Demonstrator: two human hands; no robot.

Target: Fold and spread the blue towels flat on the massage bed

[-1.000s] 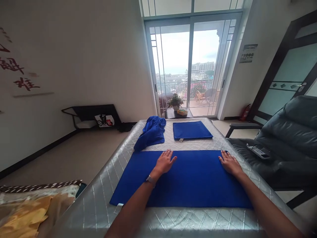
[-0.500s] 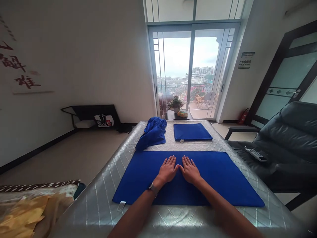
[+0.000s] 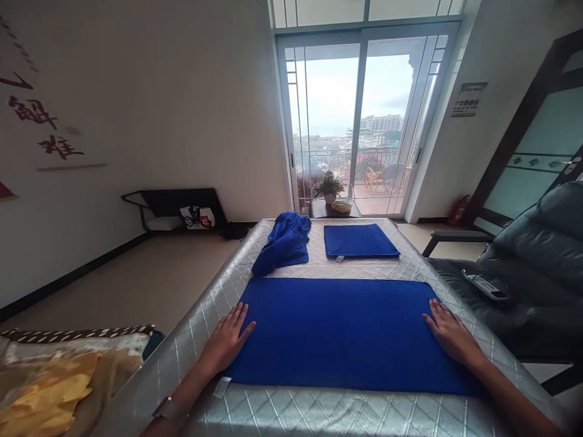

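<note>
A blue towel (image 3: 337, 334) lies spread flat across the silvery quilted surface (image 3: 291, 413), a white label sticking out at its near left corner. My left hand (image 3: 230, 337) rests open at the towel's left edge, thumb over the cloth. At the right edge lies my right hand (image 3: 449, 328), also open, its fingers pointing forward. Beyond the spread towel, a crumpled blue cloth (image 3: 285, 243) is heaped at the far left. A neatly folded blue towel (image 3: 359, 241) sits to the right of that heap.
A dark armchair (image 3: 514, 291) with a remote-like device (image 3: 485, 285) on it stands at the right. Yellow cloth (image 3: 50, 388) lies at the lower left. Past the far end, a small table holds a potted plant (image 3: 330, 185) before the sliding glass door (image 3: 359, 121).
My hands have moved apart from the middle of the spread towel, the left to its left edge and the right to its right edge. The view has shifted slightly.
</note>
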